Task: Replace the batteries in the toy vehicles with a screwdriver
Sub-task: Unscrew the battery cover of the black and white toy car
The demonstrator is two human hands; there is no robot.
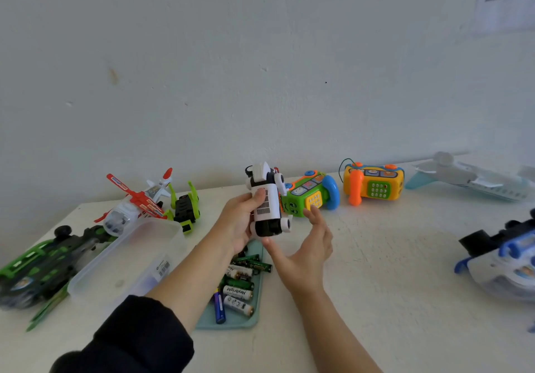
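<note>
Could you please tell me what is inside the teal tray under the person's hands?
The teal tray holds loose batteries, white, green and one blue. The left hand and forearm cover its far and left parts, so anything there is hidden.

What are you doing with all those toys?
A person is holding a white and black toy vehicle up off the table in the left hand. The right hand is open beside it, not holding anything. Below the hands sits a teal tray of batteries. More toys, like a green toy phone, lie around. No screwdriver is in sight.
</note>
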